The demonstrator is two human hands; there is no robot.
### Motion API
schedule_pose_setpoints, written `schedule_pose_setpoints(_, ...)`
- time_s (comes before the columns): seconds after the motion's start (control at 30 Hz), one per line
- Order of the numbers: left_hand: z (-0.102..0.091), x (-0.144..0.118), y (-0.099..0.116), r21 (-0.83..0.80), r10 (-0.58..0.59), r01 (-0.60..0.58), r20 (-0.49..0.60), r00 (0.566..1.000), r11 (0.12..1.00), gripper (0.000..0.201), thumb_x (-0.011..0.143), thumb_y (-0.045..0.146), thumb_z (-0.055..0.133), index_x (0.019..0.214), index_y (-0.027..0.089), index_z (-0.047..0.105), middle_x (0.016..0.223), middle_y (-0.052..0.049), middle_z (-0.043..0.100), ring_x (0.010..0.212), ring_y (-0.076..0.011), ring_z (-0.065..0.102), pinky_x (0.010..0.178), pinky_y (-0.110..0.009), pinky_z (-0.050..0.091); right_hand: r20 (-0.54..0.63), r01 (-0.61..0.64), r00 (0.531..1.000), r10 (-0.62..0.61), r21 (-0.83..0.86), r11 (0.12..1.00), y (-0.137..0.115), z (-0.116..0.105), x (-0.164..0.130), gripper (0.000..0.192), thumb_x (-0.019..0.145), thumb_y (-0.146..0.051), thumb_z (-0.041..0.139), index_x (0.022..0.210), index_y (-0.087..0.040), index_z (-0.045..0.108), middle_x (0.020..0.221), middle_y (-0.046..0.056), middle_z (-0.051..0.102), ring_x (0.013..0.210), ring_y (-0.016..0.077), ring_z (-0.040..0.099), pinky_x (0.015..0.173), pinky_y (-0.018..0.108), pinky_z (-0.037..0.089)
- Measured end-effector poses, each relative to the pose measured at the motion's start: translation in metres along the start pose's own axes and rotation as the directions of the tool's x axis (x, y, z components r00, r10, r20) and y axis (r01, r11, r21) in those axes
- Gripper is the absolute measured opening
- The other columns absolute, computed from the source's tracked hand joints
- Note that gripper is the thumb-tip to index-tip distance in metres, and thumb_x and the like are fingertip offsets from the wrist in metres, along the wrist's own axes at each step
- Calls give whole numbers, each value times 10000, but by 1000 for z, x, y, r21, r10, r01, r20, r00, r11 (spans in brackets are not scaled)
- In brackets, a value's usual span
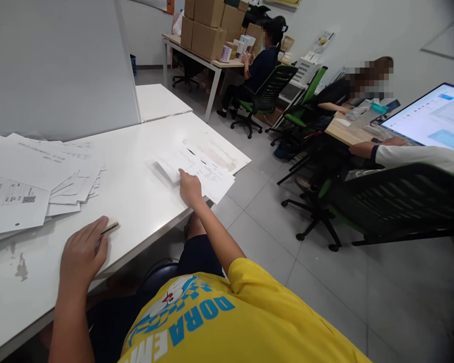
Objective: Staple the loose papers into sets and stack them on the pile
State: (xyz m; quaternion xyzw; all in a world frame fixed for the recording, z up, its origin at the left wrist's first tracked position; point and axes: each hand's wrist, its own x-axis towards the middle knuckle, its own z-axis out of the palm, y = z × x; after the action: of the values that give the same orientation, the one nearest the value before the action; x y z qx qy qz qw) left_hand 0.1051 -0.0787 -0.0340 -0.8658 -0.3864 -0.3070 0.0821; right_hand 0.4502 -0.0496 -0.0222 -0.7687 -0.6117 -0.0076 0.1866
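Head view shows the right hand (190,188) flat, fingers together, pressing the near edge of a small paper stack (200,171) at the white table's (144,201) corner. Left hand (82,254) rests loosely curled on a small stamp (111,227) at its fingertips, a larger spread of papers (34,176) just beyond it.

Two paper piles (34,181) (202,171), three office chairs (267,96), two hands (82,254) (189,187).

Bright even light, warped blurry edges

White table (144,201) bears two paper stacks (34,181).
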Motion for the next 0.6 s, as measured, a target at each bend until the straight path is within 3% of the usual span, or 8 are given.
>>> schedule_pose_setpoints(0.07, -1, 0, 1, -12, -3, 3, 3, 1000, 1000, 616, 961, 240, 463, 1553, 342, 327, 1303, -100, 672, 1124, -310, 670, 918, -440, 509, -34, -12, 999, 12, -4, 1000, -2, -16, -7, 561, 929, 1, 333, 1458, -121, 471, 1072, 125, 714, 894, 237, 659, 838, 352, 483)
schedule_pose_setpoints(0.13, -1, 0, 2, -19, -11, 11, 11, 1000, 1000, 639, 964, 247, 454, 1564, 384, 283, 1319, -85, 664, 1133, -308, 666, 924, -453, 512, -137, 20, 990, -20, 3, 1000, -8, -33, -25, 533, 948, -28, 324, 1440, -130, 502, 1031, 124, 707, 875, 237, 645, 811, 353, 489)
schedule_pose_setpoints(0.23, 0, -1, 1, -26, -30, 31, 31, 999, 999, 641, 968, 267, 447, 1561, 427, 264, 1341, -58, 653, 1160, -296, 653, 950, -460, 511, -248, 205, 947, -202, -16, 979, -21, -44, -67, 440, 978, -101, 372, 1361, -154, 581, 1017, 131, 688, 886, 237, 632, 810, 369, 495)
schedule_pose_setpoints(0.3, 1, -2, -1, -41, -66, 67, 31, 997, 997, 626, 972, 297, 447, 1565, 399, 272, 1370, -67, 633, 1198, -291, 632, 987, -465, 501, -221, 377, 902, -370, -13, 926, -30, -37, -96, 385, 968, -117, 425, 1293, -159, 627, 1061, 143, 681, 940, 241, 634, 831, 379, 506)
schedule_pose_setpoints(0.4, 4, -4, -3, -58, -186, 188, 32, 982, 980, 607, 979, 381, 449, 1559, 255, 323, 1386, -126, 614, 1233, -294, 599, 1033, -470, 478, -147, 559, 825, -545, 78, 825, -39, -11, -125, 327, 967, -126, 466, 1221, -160, 669, 1252, 169, 655, 1182, 262, 598, 975, 411, 498)
schedule_pose_setpoints(0.5, 4, -6, -3, -54, -254, 261, 112, 961, 964, 520, 997, 436, 393, 1429, 167, 500, 1260, -130, 683, 1149, -278, 618, 1007, -447, 479, -115, 609, 792, -599, 185, 771, -45, 16, -138, 339, 988, -136, 456, 1247, -160, 673, 1428, 156, 584, 1353, 240, 521, 1116, 399, 439)
schedule_pose_setpoints(0.6, 1, -7, 1, -39, -274, 284, 162, 948, 958, 486, 1008, 430, 347, 1335, 159, 585, 1184, -124, 708, 1090, -269, 621, 963, -420, 474, -96, 644, 762, -641, 227, 731, -52, 31, -142, 372, 1004, -149, 430, 1295, -166, 662, 1438, 122, 594, 1375, 217, 520, 1156, 386, 421)
